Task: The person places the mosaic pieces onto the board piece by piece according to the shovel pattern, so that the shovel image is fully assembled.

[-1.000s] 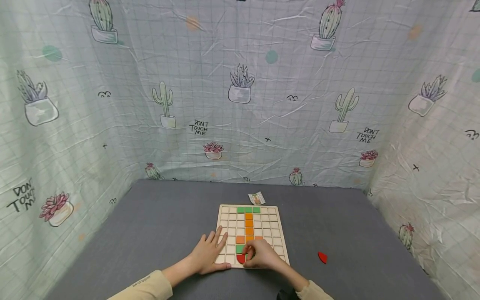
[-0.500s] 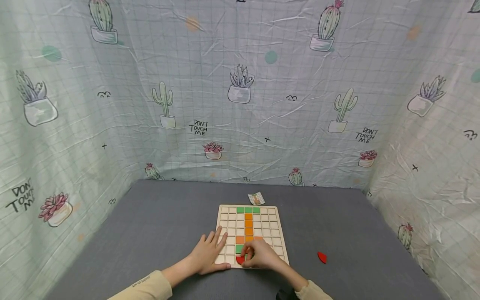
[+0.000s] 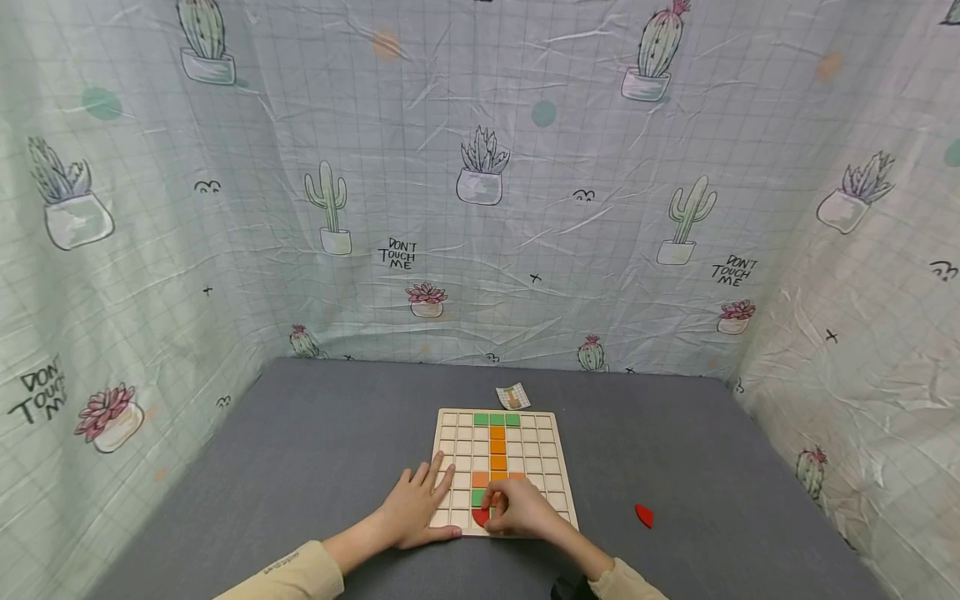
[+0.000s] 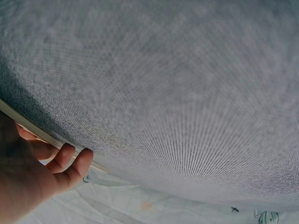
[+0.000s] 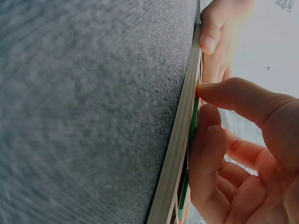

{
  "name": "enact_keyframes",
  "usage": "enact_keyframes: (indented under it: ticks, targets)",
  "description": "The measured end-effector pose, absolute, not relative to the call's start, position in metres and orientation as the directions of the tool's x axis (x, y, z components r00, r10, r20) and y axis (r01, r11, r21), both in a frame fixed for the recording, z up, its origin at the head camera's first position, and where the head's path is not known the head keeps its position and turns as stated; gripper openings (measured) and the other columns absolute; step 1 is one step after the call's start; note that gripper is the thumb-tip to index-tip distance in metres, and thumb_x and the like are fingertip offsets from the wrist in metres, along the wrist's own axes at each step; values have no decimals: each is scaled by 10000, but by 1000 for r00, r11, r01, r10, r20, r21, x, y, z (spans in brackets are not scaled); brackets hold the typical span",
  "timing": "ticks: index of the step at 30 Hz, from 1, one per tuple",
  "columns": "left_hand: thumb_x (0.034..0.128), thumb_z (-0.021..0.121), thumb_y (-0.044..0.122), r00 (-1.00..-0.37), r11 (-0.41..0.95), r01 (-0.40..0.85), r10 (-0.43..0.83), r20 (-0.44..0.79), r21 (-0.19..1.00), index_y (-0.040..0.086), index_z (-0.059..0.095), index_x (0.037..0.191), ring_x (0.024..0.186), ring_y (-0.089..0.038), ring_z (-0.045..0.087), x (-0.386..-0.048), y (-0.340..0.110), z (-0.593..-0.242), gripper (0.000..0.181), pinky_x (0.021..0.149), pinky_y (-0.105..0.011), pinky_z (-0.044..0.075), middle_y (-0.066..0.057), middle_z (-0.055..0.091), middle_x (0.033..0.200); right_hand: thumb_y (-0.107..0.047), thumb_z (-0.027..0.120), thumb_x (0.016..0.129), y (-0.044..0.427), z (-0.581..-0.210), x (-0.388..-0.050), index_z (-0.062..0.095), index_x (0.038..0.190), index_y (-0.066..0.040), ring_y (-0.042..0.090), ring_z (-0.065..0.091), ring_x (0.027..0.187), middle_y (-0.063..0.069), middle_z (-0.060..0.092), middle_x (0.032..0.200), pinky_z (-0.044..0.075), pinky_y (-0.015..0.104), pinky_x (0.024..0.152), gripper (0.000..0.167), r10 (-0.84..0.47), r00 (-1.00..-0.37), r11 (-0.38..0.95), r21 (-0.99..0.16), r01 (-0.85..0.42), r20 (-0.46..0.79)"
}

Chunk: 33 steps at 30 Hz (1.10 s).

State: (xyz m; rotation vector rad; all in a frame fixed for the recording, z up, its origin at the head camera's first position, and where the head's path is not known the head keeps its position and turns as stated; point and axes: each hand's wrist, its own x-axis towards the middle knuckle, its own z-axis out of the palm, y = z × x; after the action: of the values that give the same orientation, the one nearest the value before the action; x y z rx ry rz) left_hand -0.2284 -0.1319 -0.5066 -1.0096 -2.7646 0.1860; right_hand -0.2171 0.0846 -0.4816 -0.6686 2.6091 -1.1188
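A pale wooden grid board (image 3: 532, 447) lies flat on the grey table, with green and orange square tiles in some of its cells. The left hand (image 3: 415, 508) rests on the board's left edge and near corner, fingers spread and straight. Curled over the board's near middle, the right hand (image 3: 522, 508) pinches a red quarter-round tile (image 3: 481, 517) at the front row. Part of that tile is hidden by the thumb and fingers. In the right wrist view, the thumb (image 5: 236, 95) touches down by the board's edge (image 5: 180, 126), beside a green tile (image 5: 194, 119).
A second red quarter-round tile (image 3: 644, 515) lies on the table to the right of the board. A small printed card (image 3: 513, 397) lies behind the board's far edge. Cloth with cactus prints (image 3: 480, 275) hangs around the table's back and sides.
The red tile under the right fingers has shifted and turned slightly in the front row. The left hand and the board hold their places.
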Motion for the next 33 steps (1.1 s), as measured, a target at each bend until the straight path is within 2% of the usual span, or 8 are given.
enact_keyframes:
  ticks: [17, 28, 33]
  targets:
    - [787, 345, 717, -754, 762, 633, 647, 110, -139, 53, 349, 1369, 1148, -348, 470, -226, -132, -500, 882, 837, -477, 390, -225, 337, 1397, -93, 733, 611, 85, -481, -220, 626, 719, -94, 4, 427, 422, -84, 492, 501, 360, 181, 423, 151, -470, -882, 669, -663, -335, -29]
    - [775, 290, 750, -747, 757, 629, 651, 132, -176, 59, 349, 1371, 1141, -321, 468, -229, -134, -508, 914, 826, -466, 394, -220, 349, 1392, -94, 723, 632, 83, -478, -219, 636, 755, -115, 10, 426, 425, -73, 500, 506, 350, 186, 422, 153, -471, -881, 677, -654, -337, -34]
    - [775, 308, 745, -749, 759, 629, 650, 132, -166, 61, 345, 1373, 1143, -324, 463, -230, -133, -509, 909, 827, -469, 389, -217, 345, 1395, -100, 731, 625, 85, -478, -218, 635, 748, -112, 5, 425, 429, -86, 491, 507, 352, 185, 427, 157, -465, -885, 682, -650, -334, -34]
